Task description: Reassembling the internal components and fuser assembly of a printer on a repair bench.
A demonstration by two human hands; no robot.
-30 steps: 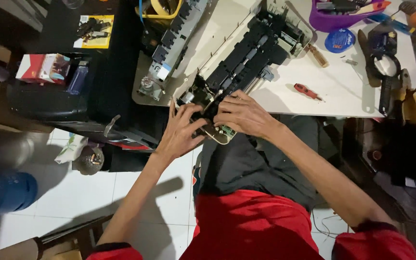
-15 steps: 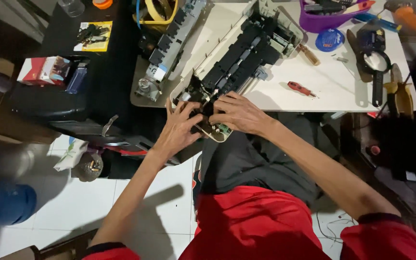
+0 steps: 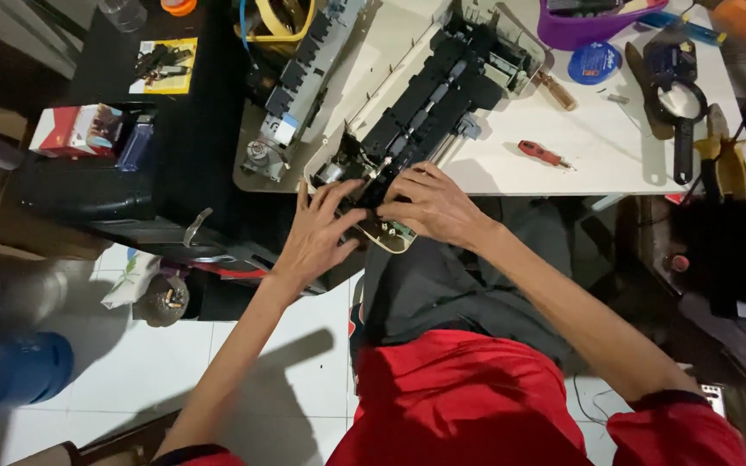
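A disassembled printer mechanism (image 3: 425,108), black rollers and gears in a cream plastic frame, lies slantwise on the white table (image 3: 606,164), its near end overhanging the front edge above the person's lap. Both hands rest there: the left hand (image 3: 317,233) with fingers spread against the end, the right hand (image 3: 429,207) curled over the small circuit board (image 3: 390,233); neither grip looks clenched. It looks rigid but fragile, best held by the frame. A purple bowl (image 3: 584,26) at the far edge holds dark parts.

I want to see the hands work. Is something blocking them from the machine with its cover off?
Nothing visible does. The left hand and right hand both rest directly on the near end of the opened printer mechanism. The red screwdriver lies apart, on the white table.
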